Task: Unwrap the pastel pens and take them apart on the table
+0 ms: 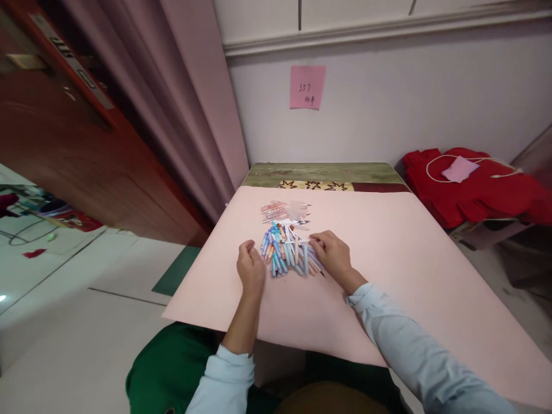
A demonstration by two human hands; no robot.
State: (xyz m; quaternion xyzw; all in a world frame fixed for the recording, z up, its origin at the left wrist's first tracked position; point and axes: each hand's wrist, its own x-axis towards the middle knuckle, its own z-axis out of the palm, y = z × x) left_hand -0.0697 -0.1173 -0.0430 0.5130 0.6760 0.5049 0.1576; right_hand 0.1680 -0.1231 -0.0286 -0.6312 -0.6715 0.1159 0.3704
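Observation:
A heap of slim pen parts [278,256] in blue, turquoise, orange and white lies on the pink-covered table. My right hand [333,253] is at its right side, thumb and fingers pinched on the end of a thin white stick [298,241] that reaches left over the heap. My left hand [250,267] rests at the heap's left edge with its fingers curled in; I see nothing in them. Just behind the heap lies a bunch of pinkish, see-through pen pieces [276,211], some with dark tips. Single pieces are too small to tell apart.
The pink table cover [371,224] ends short of a patterned green board [328,172] by the wall. Red cloth [478,198] with a white cable lies at the right. A mauve curtain [190,103] and a brown door [86,132] stand at the left.

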